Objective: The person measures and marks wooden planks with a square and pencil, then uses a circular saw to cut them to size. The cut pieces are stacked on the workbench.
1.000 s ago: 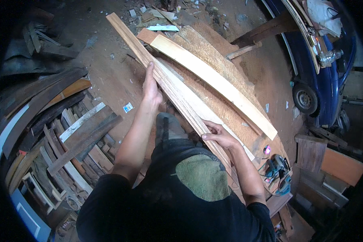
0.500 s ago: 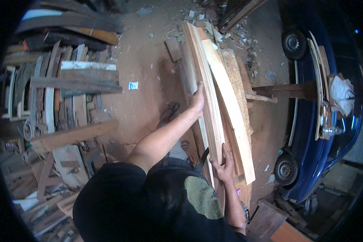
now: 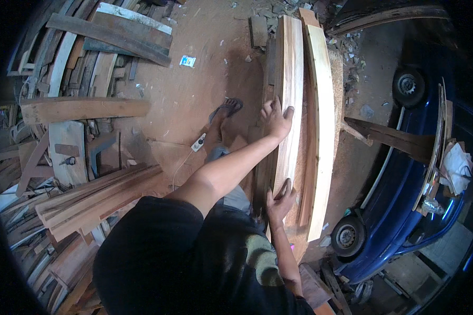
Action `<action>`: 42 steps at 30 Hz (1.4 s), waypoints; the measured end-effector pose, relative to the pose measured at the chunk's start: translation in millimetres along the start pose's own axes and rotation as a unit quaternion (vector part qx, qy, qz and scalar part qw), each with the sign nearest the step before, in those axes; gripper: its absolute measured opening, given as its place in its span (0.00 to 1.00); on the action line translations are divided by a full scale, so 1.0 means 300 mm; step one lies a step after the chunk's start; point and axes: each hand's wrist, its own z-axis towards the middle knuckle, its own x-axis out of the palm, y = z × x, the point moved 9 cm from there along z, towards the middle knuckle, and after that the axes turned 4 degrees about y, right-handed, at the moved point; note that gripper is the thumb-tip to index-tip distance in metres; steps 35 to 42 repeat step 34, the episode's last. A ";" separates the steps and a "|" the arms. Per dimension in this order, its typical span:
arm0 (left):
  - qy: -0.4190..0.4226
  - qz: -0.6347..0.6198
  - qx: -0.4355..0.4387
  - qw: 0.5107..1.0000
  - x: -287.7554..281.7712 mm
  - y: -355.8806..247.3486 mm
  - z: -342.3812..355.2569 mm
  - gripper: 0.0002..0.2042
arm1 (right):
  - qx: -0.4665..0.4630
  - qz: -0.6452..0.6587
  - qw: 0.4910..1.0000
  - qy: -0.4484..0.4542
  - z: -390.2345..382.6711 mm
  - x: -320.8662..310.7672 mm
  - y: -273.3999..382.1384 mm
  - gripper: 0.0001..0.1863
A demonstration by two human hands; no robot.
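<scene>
A long wooden board (image 3: 290, 68), pale with brown streaks, lies lengthwise on the bench in front of me. My left hand (image 3: 277, 119) grips it around mid-length, fingers bent over its left edge and thumb on its top. At the near end, my right hand (image 3: 281, 202) holds the same board, thumb at the left and fingers toward the right. To its right rests a paler, slightly curved plank (image 3: 321, 131), touched by neither hand. Under the planks, the rough chipboard surface (image 3: 338, 89) of the bench shows along the right.
Stacked timber offcuts (image 3: 105, 37) and long brown planks (image 3: 105, 197) fill the left. A white power socket (image 3: 198, 143) with a cable lies by my sandalled foot (image 3: 229, 107). A blue car (image 3: 383, 226) stands at the right, beside a propped wooden beam (image 3: 394, 139).
The board has come down from a raised, tilted position onto the bench, with both hands still on it. The view has shifted, bringing more planks into sight at the lower left.
</scene>
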 end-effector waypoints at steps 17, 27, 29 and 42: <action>0.132 -0.306 -0.112 0.936 0.136 0.198 0.181 0.67 | 0.046 0.083 0.992 0.087 0.081 0.046 -0.105 0.63; 0.132 -0.313 -0.112 0.934 0.069 0.207 0.141 0.62 | 0.086 0.170 0.974 0.118 0.047 0.041 -0.068 0.61; 0.137 -0.299 -0.147 0.933 0.061 0.169 0.100 0.59 | 0.106 0.116 0.979 0.128 0.021 0.056 -0.104 0.61; 0.174 -0.413 -0.134 0.884 0.131 0.226 0.183 0.54 | 0.117 0.217 0.947 0.208 0.050 0.092 -0.224 0.64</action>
